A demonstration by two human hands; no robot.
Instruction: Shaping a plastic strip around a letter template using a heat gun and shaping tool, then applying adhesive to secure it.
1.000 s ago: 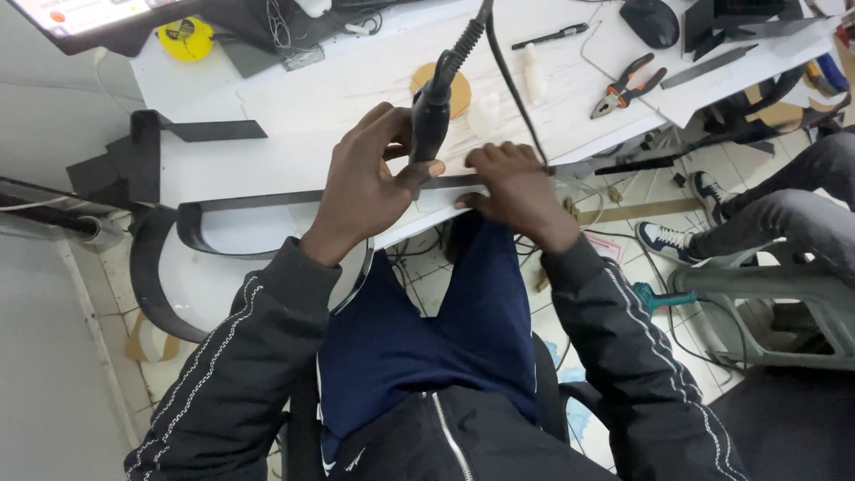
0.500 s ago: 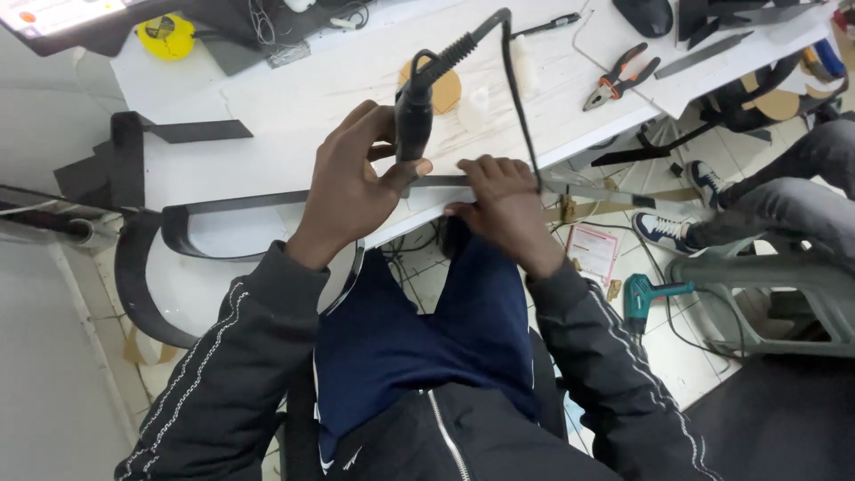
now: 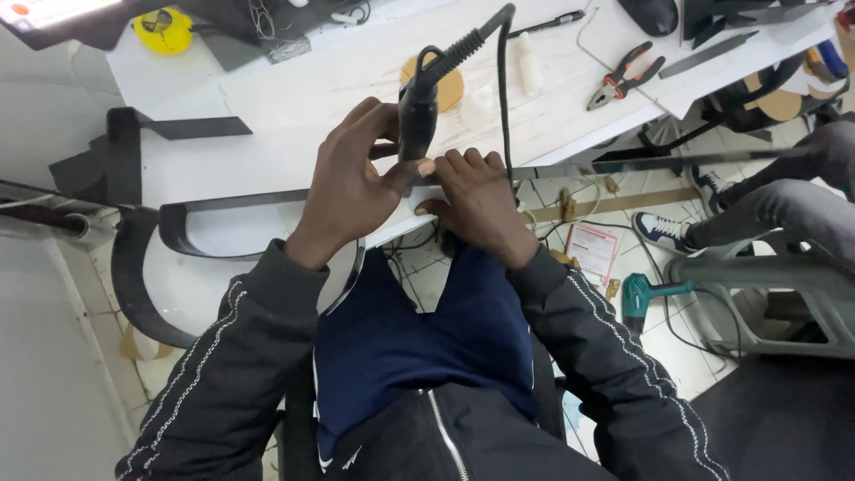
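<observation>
So the black corded rotary tool (image 3: 417,120) is standing nearly upright right at the table edge, and the left hand (image 3: 356,183) is wrapping around its lower body, fingers curled close with the thumb pressing across toward the tip. Its cable (image 3: 501,80) is looping up and back down just past the knuckles. The right hand (image 3: 476,200) is sitting tight against the left thumb, fingers bent down flat and pinning the long thin black strip (image 3: 623,165) to the edge of the white table (image 3: 294,98). Both hands are closed on their stuff, no gap showing between fingers and tool or strip. The tool tip itself is hidden behind the thumb, so I can't tell exactly where it's touching.

Out from the fingers: the strip is running off to the right well past the table edge, and to the left it's curving into a black loop (image 3: 178,236). Beyond the fingertips there's a round tan disc (image 3: 450,85), and farther right 1 pair of red-handled pliers (image 3: 623,78). A yellow round thing (image 3: 165,28) is sitting far off at the top left. Down on the floor, right of the right sleeve, a teal drill (image 3: 643,294) is lying.

Compared with 0.5 s back, the grip is looking the same on both hands, and the tool is staying at the same spot on the strip.
</observation>
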